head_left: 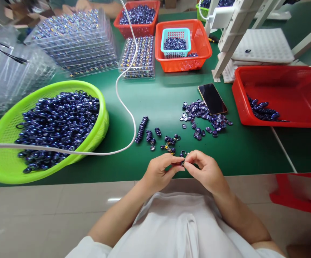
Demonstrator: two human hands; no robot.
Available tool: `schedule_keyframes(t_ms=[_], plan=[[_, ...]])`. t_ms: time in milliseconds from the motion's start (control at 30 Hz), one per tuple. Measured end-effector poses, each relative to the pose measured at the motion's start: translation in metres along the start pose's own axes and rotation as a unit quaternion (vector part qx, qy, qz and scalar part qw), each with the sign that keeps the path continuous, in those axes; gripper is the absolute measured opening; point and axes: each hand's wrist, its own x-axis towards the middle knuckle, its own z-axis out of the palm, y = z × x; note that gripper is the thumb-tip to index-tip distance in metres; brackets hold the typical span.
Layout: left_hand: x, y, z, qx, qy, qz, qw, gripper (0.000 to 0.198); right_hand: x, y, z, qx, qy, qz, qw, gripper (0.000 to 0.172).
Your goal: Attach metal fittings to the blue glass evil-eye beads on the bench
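My left hand [159, 171] and my right hand [205, 170] meet at the table's front edge, fingertips pinched together on a small, dark, shiny metallic piece [182, 163]. The fingers hide most of it, so its exact shape does not show. Just beyond my fingertips lies a small cluster of dark blue pieces with yellow bits [169, 147]. Left of that cluster, a row of stacked dark blue ring-like pieces [141, 129] lies on the green table [160, 96]. Scattered small dark round caps [198, 109] lie farther right, next to a phone [212, 98].
At left stands a green basket [103, 118] full of dark blue pieces, crossed by a white cable [109, 153]. Stacked clear trays [91, 53], red baskets [182, 66] and a white post [232, 36] stand behind. A red bin [292, 86] is at right. Someone's arms [104, 9] rest across the table.
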Motion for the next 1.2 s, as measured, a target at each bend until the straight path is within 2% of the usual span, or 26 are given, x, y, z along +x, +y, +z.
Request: schedule_keyframes(t_ms=[333, 400, 500, 600, 667, 833, 1033, 1200], plan=[[-0.003, -0.003, 0.005, -0.019, 0.009, 0.043, 0.999, 0.024, 0.004, -0.003, -0.002, 0.034, -0.038, 0.046, 0.998, 0.017], [-0.004, 0.0, 0.007, -0.041, 0.01, 0.006, 0.999, 0.022, 0.006, -0.003, -0.001, 0.014, -0.036, 0.039, 0.999, 0.017], [-0.004, 0.006, 0.007, -0.096, 0.023, -0.118, 0.988, 0.018, 0.007, -0.002, 0.0, -0.013, -0.026, 0.024, 0.999, 0.016], [-0.002, 0.012, 0.007, -0.178, 0.048, -0.241, 0.953, 0.023, 0.007, 0.002, 0.001, 0.01, -0.026, 0.013, 1.0, 0.014], [0.0, 0.014, 0.008, -0.22, 0.061, -0.284, 0.931, 0.026, 0.005, 0.005, 0.0, 0.028, -0.03, 0.0, 0.999, 0.015], [0.004, 0.015, 0.008, -0.26, 0.083, -0.318, 0.908, 0.021, -0.003, 0.014, -0.003, -0.009, -0.005, -0.047, 0.999, 0.016], [0.005, 0.012, 0.009, -0.234, 0.088, -0.305, 0.919, 0.014, -0.006, 0.019, -0.004, -0.052, 0.019, -0.088, 0.995, 0.009], [0.007, 0.013, 0.009, -0.253, 0.093, -0.309, 0.912, 0.008, -0.005, 0.018, -0.002, -0.064, 0.035, -0.155, 0.985, 0.007]])
